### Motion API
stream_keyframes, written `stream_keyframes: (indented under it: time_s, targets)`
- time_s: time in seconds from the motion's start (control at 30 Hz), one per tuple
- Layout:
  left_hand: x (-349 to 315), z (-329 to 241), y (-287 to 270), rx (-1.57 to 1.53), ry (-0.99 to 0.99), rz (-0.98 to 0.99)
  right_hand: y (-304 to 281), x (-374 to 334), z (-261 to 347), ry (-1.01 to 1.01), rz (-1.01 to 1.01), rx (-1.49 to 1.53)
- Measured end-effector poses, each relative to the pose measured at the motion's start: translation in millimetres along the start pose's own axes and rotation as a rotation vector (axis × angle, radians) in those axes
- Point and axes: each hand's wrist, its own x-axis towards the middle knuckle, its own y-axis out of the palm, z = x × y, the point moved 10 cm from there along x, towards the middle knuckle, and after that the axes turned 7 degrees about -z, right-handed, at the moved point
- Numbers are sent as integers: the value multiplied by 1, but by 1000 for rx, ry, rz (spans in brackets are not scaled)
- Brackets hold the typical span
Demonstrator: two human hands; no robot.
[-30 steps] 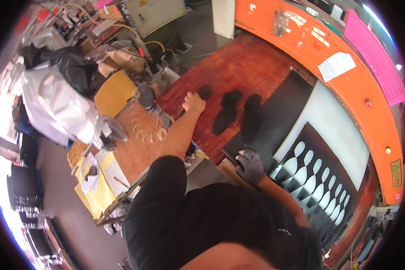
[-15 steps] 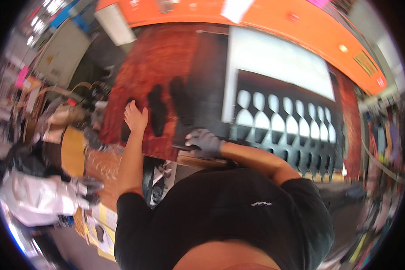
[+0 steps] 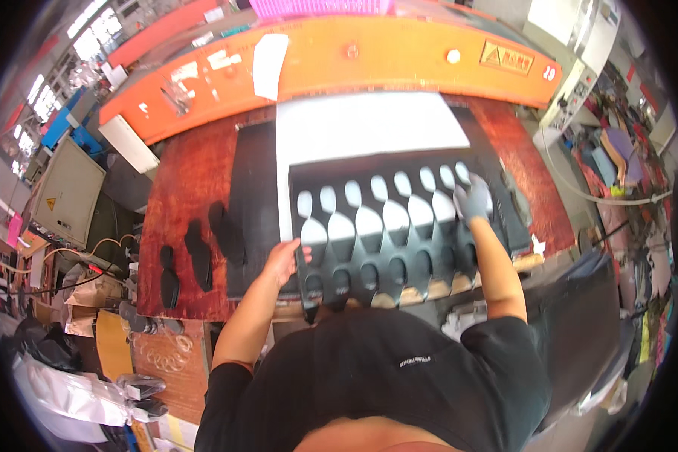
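A black sheet (image 3: 363, 258) with a row of insole-shaped cutouts lies in front of me, its near part reaching over the table's front edge. White shows through the far portions of the holes. My bare left hand (image 3: 281, 262) is closed at the sheet's left edge, the fingers around the narrow border strip. At the opposite end, my grey-gloved right hand (image 3: 474, 202) rests over the last cutouts; blur hides whether its fingers grip. Beneath and beyond the sheet lies a white sheet (image 3: 369, 124). Black insole-shaped pieces (image 3: 197, 254) lie separately on the left.
A red-brown board (image 3: 181, 173) covers the worktable under a black mat (image 3: 255, 181). An orange machine beam (image 3: 316, 60) spans the far side. A grey cabinet (image 3: 66, 184) stands left, beside cluttered shelves. Dark sheet material (image 3: 580, 324) is at the right.
Both hands have shifted rightward along the table to the cutout sheet. My left hand left the loose black pieces, and my right hand left the front edge. The view has turned right.
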Motion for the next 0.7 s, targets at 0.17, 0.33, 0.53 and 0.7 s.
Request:
stream_keyframes:
  time_s: [0.17, 0.33, 0.53, 0.7]
  targets:
    - [4, 3, 3, -32, 116, -152, -11, -19, -180, 531, 213, -26]
    - [-63, 17, 9, -114, 236, -80, 9, -51, -191, 510, 521, 523]
    - [-105, 47, -7, -39, 156, -110, 12, -34, -144, 552, 842, 1173]
    - [-49, 1, 8, 21, 373, -287, 53, 24, -121, 512, 854, 1048]
